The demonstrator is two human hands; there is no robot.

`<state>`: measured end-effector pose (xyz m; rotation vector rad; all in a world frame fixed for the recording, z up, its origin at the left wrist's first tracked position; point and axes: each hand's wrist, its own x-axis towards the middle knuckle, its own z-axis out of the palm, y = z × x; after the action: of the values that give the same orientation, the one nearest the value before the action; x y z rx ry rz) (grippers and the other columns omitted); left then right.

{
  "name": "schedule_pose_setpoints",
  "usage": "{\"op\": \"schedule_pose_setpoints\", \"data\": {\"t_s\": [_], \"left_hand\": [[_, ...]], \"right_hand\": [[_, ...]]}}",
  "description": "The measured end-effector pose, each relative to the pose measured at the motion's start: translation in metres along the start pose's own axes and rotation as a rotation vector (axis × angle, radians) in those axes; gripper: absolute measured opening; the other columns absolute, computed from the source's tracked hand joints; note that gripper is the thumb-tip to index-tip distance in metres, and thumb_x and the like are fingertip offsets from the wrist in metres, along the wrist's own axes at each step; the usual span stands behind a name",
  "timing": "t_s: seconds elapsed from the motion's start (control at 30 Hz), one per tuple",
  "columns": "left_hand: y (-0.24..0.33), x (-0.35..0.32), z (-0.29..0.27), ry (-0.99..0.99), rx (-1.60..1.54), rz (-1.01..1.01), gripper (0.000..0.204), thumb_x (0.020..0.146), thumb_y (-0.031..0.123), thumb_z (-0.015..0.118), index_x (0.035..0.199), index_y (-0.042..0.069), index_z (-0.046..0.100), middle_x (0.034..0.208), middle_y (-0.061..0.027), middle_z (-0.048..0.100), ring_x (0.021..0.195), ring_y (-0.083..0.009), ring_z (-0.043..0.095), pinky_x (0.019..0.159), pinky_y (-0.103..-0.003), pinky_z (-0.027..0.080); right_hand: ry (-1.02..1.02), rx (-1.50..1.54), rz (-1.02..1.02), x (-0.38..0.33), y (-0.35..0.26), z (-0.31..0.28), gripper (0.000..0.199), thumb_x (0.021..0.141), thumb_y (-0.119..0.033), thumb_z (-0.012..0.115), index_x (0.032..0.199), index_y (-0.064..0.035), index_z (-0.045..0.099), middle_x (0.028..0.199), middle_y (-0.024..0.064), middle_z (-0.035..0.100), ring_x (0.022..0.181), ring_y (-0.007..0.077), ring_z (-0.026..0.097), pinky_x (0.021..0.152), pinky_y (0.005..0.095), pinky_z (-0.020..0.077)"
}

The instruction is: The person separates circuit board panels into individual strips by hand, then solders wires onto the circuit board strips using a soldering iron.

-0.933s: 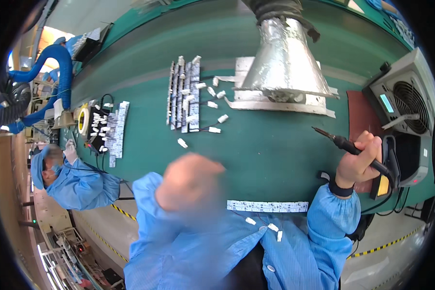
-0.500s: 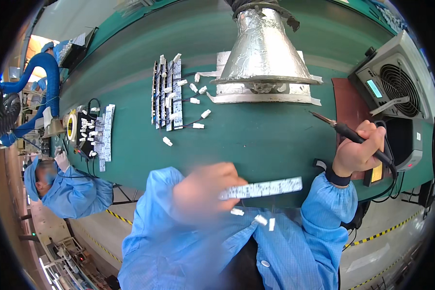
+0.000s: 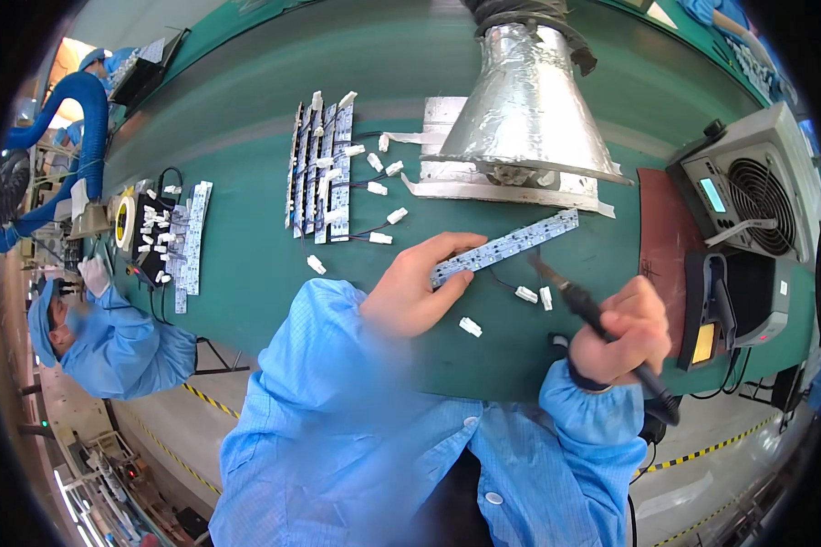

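My left hand (image 3: pixel 418 284) grips one end of a narrow white circuit board strip (image 3: pixel 513 243) between thumb and fingers, tilted with its far end up to the right. Short dark wires with white plug connectors (image 3: pixel 526 294) hang from the strip over the green table. In my right hand (image 3: pixel 620 335) is a soldering iron (image 3: pixel 582 303), its tip pointing up and left, close to the strip's lower edge; whether it touches cannot be made out. Farther off lies a row of similar strips (image 3: pixel 339 173) with wires and plugs, left of my left hand.
A foil-covered fume hood (image 3: pixel 529 100) stands over a white plate at the back. On the right are a fan unit (image 3: pixel 748 191), a reddish mat (image 3: pixel 663 228) and a soldering iron stand (image 3: pixel 707 310). At far left a co-worker (image 3: pixel 123 337) sits near more strips (image 3: pixel 192 242).
My left hand has carried the strip up and away from my body, over the table. My right hand has brought the soldering iron left and nearer, toward the strip.
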<state>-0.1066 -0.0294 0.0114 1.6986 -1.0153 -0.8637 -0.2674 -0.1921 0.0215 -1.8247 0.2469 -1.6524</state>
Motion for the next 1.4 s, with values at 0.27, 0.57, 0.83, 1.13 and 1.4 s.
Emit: {"op": "schedule_pose_setpoints", "data": {"t_s": [0.27,0.57,0.83,1.13,1.4], "left_hand": [[0.0,0.002,0.004,0.055,0.025,0.07,0.038,0.091,-0.001,0.058,0.13,-0.003,0.059,0.117,-0.0166,0.066,0.108,-0.0269,0.065,0.095,-0.035,0.05],[0.003,0.001,0.003,0.057,0.073,0.062,0.038,0.091,-0.001,0.058,0.129,-0.002,0.06,0.113,-0.0171,0.066,0.103,-0.0285,0.066,0.092,-0.035,0.051],[0.0,0.001,0.005,0.07,0.069,0.076,0.039,0.09,-0.002,0.059,0.129,-0.002,0.06,0.112,-0.0165,0.066,0.102,-0.0278,0.066,0.09,-0.035,0.051],[-0.002,0.002,0.006,0.072,0.066,0.069,0.039,0.09,-0.001,0.059,0.129,-0.002,0.059,0.114,-0.0165,0.066,0.103,-0.0271,0.066,0.091,-0.034,0.051],[-0.003,0.002,0.006,0.077,0.072,0.07,0.038,0.091,-0.001,0.059,0.129,-0.003,0.059,0.114,-0.0166,0.066,0.104,-0.0266,0.066,0.091,-0.034,0.051]], "right_hand": [[-0.161,0.163,-0.133,-0.01,-0.001,0.023,0.038,0.095,-0.009,0.053,0.059,-0.003,0.043,0.046,0.0018,0.036,0.037,0.0131,0.029,0.038,0.0293,0.0183],[-0.098,0.188,-0.148,-0.014,0.004,0.028,0.039,0.095,-0.01,0.054,0.058,-0.003,0.044,0.046,0.0018,0.037,0.036,0.0125,0.029,0.038,0.0288,0.0171],[-0.212,0.122,-0.098,-0.013,-0.003,0.017,0.039,0.101,-0.018,0.048,0.065,-0.0049,0.042,0.05,0.0021,0.041,0.039,0.014,0.035,0.04,0.0297,0.0241],[-0.308,0.067,-0.063,-0.013,-0.004,0.015,0.038,0.106,-0.024,0.043,0.072,-0.0064,0.042,0.054,0.0026,0.044,0.04,0.0154,0.04,0.041,0.0308,0.0303],[-0.302,0.08,-0.083,-0.013,-0.003,0.017,0.036,0.105,-0.021,0.045,0.072,-0.0058,0.043,0.054,0.0029,0.044,0.04,0.0158,0.04,0.041,0.031,0.0289]]}}
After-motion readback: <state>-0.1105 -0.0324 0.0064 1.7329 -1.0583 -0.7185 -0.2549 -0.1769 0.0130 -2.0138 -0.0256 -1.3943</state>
